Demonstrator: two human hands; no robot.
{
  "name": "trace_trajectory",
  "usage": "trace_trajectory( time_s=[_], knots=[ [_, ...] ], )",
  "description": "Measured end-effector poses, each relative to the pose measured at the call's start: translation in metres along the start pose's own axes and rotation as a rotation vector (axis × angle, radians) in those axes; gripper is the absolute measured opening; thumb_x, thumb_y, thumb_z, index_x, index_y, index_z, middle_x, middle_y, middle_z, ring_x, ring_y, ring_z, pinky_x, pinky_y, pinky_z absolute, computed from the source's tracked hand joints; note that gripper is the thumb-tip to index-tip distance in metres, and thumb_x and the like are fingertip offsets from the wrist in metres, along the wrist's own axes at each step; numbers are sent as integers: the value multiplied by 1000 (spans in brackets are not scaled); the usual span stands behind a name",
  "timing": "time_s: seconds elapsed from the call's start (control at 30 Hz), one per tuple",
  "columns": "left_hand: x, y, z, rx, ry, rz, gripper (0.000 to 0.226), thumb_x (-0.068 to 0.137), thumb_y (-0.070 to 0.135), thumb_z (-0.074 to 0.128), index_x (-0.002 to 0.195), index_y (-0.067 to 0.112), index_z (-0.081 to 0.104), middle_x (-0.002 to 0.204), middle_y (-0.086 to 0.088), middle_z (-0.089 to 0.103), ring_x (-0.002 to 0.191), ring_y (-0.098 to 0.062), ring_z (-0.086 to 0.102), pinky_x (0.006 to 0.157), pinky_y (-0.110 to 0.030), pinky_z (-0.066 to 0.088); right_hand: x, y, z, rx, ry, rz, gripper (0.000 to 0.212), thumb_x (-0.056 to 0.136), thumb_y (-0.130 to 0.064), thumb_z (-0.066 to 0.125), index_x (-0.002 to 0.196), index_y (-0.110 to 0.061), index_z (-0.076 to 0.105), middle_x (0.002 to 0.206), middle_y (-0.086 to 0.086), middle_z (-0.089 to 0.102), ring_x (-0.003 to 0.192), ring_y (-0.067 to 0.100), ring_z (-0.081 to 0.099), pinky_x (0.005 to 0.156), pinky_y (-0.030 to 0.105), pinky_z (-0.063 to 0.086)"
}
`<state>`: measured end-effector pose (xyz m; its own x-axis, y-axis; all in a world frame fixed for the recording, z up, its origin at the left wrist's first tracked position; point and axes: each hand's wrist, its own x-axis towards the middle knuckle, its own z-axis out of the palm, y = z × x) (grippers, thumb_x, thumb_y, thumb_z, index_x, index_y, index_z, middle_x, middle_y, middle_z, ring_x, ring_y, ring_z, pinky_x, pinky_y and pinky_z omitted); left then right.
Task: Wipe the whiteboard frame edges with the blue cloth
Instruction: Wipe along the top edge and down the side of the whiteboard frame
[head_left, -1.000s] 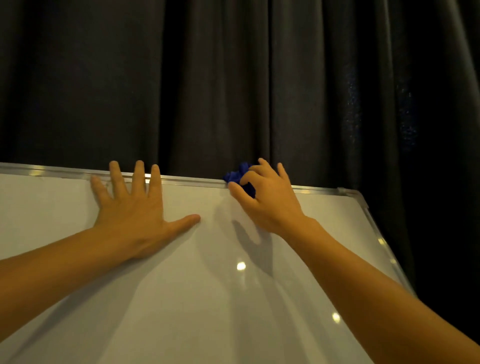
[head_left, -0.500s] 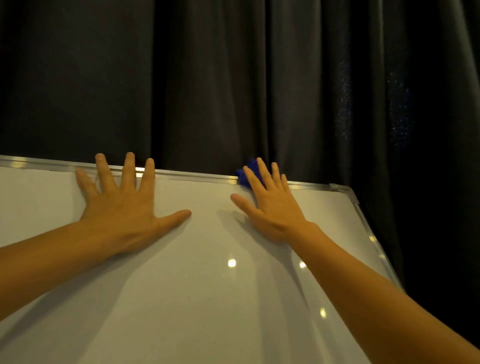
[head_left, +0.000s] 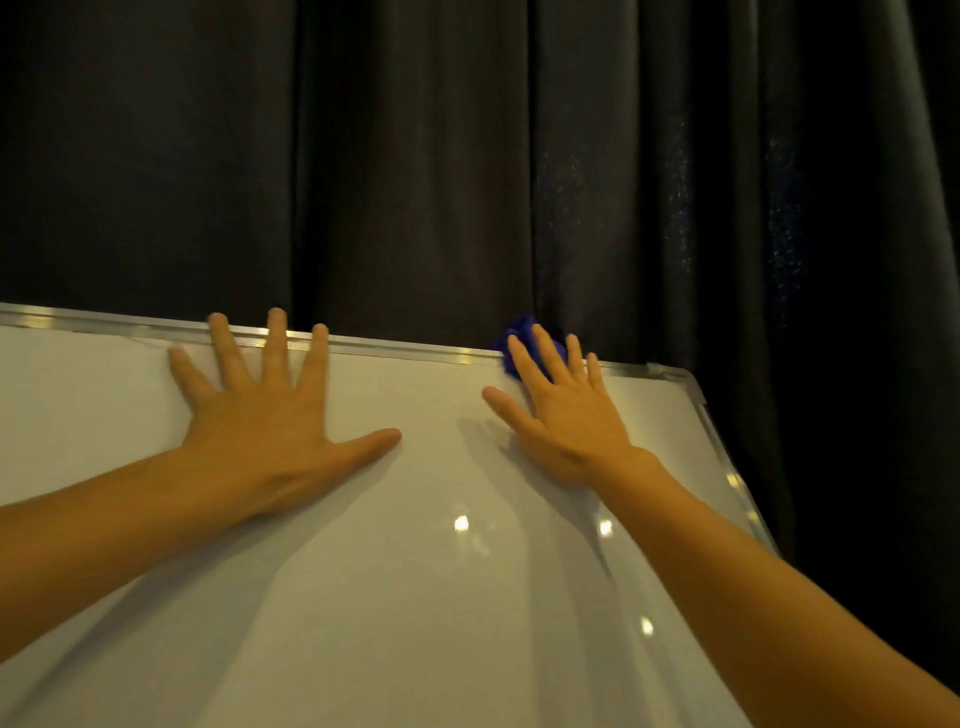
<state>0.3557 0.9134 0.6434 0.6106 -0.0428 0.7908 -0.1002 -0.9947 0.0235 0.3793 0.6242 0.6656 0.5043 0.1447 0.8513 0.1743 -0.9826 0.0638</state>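
Right hand (head_left: 563, 415) flat, fingers spread, pinning blue cloth (head_left: 519, 338) on top frame edge (head_left: 415, 352) near right corner. Left hand (head_left: 265, 421) splayed wide on whiteboard (head_left: 363, 597), holding nothing. Risk: cloth only pressed, not gripped, could slip behind board

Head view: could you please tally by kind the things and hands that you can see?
Hands: 2, left hand and right hand
Blue cloth: 1
Whiteboard: 1
Dark curtain: 1
Total: 5
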Motion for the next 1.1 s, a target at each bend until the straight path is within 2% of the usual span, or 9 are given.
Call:
trace_trajectory(
  time_s=[0.17,0.27,0.43,0.5,0.63,0.73,0.87,0.97,1.1],
  knots=[
    [4,66,13,59,-18,-17,128,39,97,-12,146,28,-30,158,-12,-31,141,-49,-25,109,-75,-2,6,-61,18,149,11,-149,81,78,-88,6,151,-52,1,166,-8,-5,147,30,-23,117,48,-16],
    [7,70,21,63,29,-23,129,41,100,-12,145,27,-30,158,-10,-32,142,-49,-25,110,-73,-4,8,-22,11,31,-3,-213,79,80,-87,2,150,-52,-5,165,-9,-10,148,27,-22,117,52,-18],
    [0,74,25,0,62,43,127,47,103,-4,148,28,-25,157,-7,-34,142,-48,-26,110,-72,-11,-13,96,-10,-82,-57,92,84,77,-88,-3,151,-49,-7,163,-11,-14,148,26,-21,117,53,-16],
    [-2,89,26,-11,57,23,128,46,103,-5,147,28,-28,157,-8,-34,142,-49,-25,109,-73,-11,-16,110,-17,-63,-61,170,90,75,-89,-3,153,-44,-4,164,-11,-12,148,26,-20,118,52,-13],
    [2,137,21,16,2,-98,133,44,103,-1,148,25,-25,158,-14,-31,142,-51,-22,107,-75,-6,-12,52,-9,83,-83,-61,99,72,-92,-2,154,-38,3,164,-10,-6,148,27,-20,114,45,-17],
    [5,145,25,51,37,-130,135,41,102,-4,150,25,-23,158,-15,-28,143,-51,-18,109,-74,-1,-14,58,-13,-31,-98,-178,91,78,-88,0,154,-38,2,164,-11,-6,148,23,-21,111,43,-22],
    [0,145,26,5,45,-15,129,47,102,-5,150,24,-23,159,-13,-28,142,-52,-19,110,-74,-5,-22,142,-40,-175,-115,23,79,86,-79,2,155,-41,3,165,-12,-5,150,24,-15,119,48,-14],
    [-4,162,25,-8,65,-21,127,51,99,-2,150,22,-22,159,-14,-27,142,-52,-20,110,-74,-6,-26,156,-40,-126,-94,82,80,84,-79,1,154,-41,3,165,-13,-3,150,21,-12,118,46,-12],
    [-20,204,38,5,31,171,125,52,97,-8,147,18,-28,157,-13,-33,139,-51,-28,107,-75,-7,-10,166,-46,-3,-78,247,71,94,-68,12,156,-33,9,165,-2,8,151,25,-4,119,44,-6]
  ],
)
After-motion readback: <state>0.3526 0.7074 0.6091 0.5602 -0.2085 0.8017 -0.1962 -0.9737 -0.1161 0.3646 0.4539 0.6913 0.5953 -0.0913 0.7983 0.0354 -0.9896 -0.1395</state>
